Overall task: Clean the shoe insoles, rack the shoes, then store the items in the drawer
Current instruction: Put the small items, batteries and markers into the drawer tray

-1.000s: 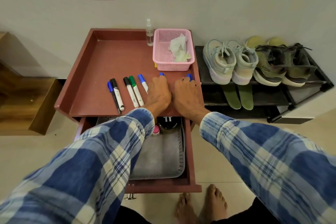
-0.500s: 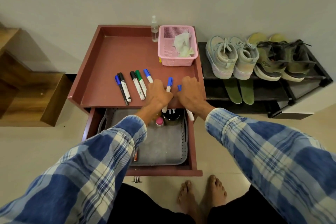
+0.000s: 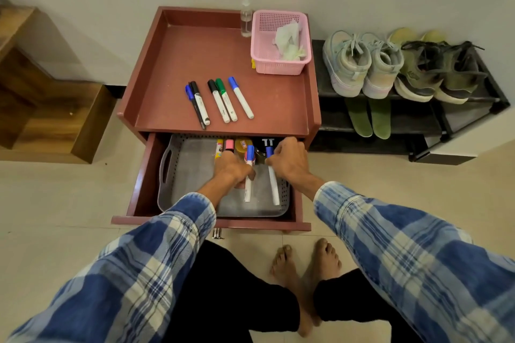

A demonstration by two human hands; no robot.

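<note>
My left hand (image 3: 232, 168) grips a blue-capped white marker (image 3: 249, 175) over the grey tray (image 3: 178, 172) in the open drawer (image 3: 145, 175). My right hand (image 3: 287, 161) pinches a second blue-capped marker (image 3: 271, 178) beside it, also over the tray. Several markers (image 3: 220, 100) lie in a row on the red cabinet top (image 3: 206, 56). At the back of the drawer sit small bottles and a jar (image 3: 241, 145). Two pairs of shoes (image 3: 362, 64) stand on the black rack (image 3: 473, 97), with green insoles (image 3: 367, 117) on the shelf below.
A pink basket (image 3: 278, 64) holding crumpled wipes and a clear spray bottle (image 3: 246, 19) stand at the cabinet's back right. Wooden steps (image 3: 41, 92) are to the left. My bare feet (image 3: 306, 264) are on the tiled floor before the drawer.
Both hands have come down from the cabinet top into the open drawer, each carrying a blue-capped marker. The camera view has dropped slightly.
</note>
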